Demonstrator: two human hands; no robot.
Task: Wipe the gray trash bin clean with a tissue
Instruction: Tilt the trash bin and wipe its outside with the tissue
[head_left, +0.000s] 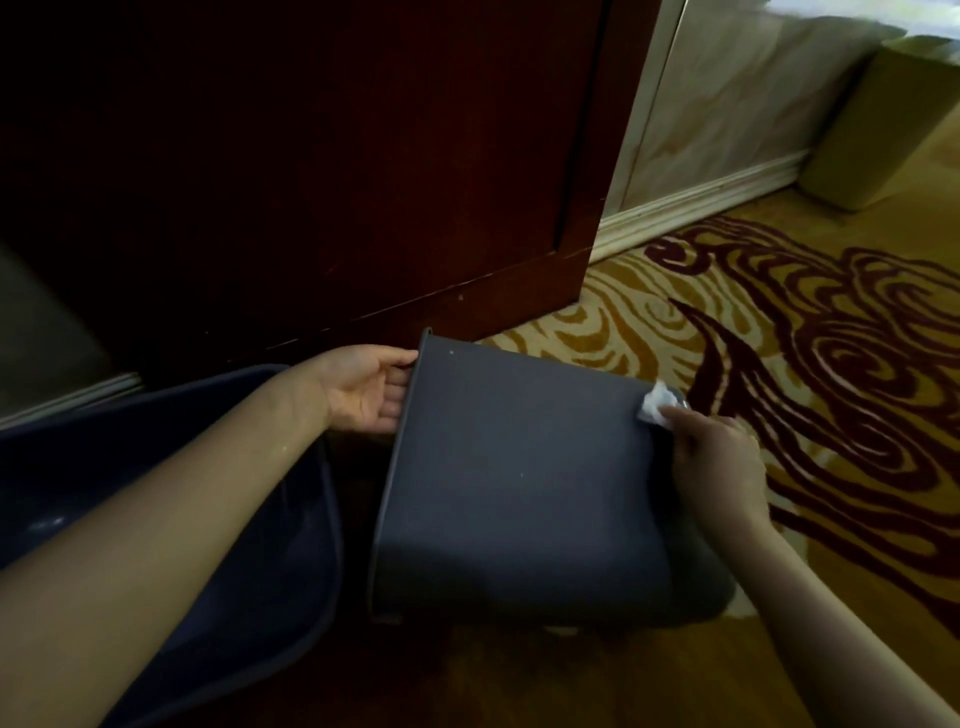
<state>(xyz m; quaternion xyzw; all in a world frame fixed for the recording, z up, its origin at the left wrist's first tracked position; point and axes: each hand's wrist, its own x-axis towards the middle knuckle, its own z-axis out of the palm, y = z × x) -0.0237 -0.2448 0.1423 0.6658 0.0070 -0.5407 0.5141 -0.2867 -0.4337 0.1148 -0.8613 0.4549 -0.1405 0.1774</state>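
Note:
The gray trash bin (524, 483) lies tipped on its side on the carpet, its open rim facing left and its base to the right. My left hand (366, 389) grips the rim at the upper left, fingers curled inside the opening. My right hand (719, 462) presses a small crumpled white tissue (657, 408) against the bin's upper right corner, near the base edge. A few pale specks show on the bin's side wall.
A dark red wooden cabinet (322, 156) stands right behind the bin. A dark blue container (156, 467) lies under my left forearm. The patterned yellow and maroon carpet (831, 338) spreads to the right. A beige bin (883, 124) stands by the wall's baseboard (701, 202).

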